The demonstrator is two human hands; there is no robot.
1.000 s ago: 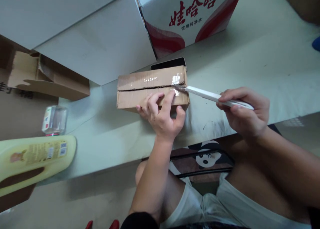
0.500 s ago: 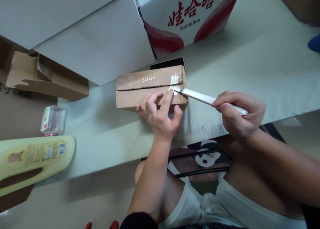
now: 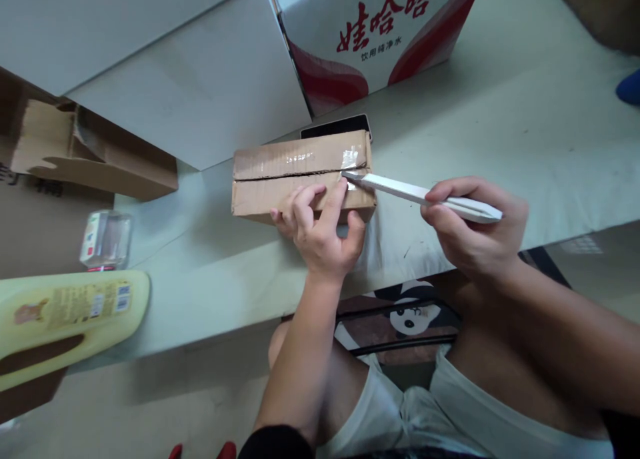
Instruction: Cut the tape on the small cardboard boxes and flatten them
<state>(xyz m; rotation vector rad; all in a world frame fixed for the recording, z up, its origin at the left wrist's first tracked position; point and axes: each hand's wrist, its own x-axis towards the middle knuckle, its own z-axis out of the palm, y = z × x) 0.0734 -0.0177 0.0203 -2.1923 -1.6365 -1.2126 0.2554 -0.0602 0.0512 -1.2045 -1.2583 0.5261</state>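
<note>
A small brown cardboard box (image 3: pixel 280 162) lies on the pale table, a dark seam running along its top and shiny tape near its right end. My left hand (image 3: pixel 324 235) rests on the box's near side with its fingers spread, the index fingertip by the tape. My right hand (image 3: pixel 477 229) is closed around the handle of a white knife (image 3: pixel 400 189). The knife's tip touches the tape close to the seam, beside my left index finger.
Behind the box are a dark flat object (image 3: pixel 340 125), large white panels (image 3: pixel 200 79) and a red-and-white carton (image 3: pixel 380 45). An open cardboard box (image 3: pixel 115 165), a clear container (image 3: pixel 107 240) and a yellow bottle (image 3: pixel 75 319) are at left. The table's front edge is near my knees.
My right hand has turned slightly, tilting the knife so that more of its handle shows. The tip is still at the tape, and my left hand and the box have hardly moved.
</note>
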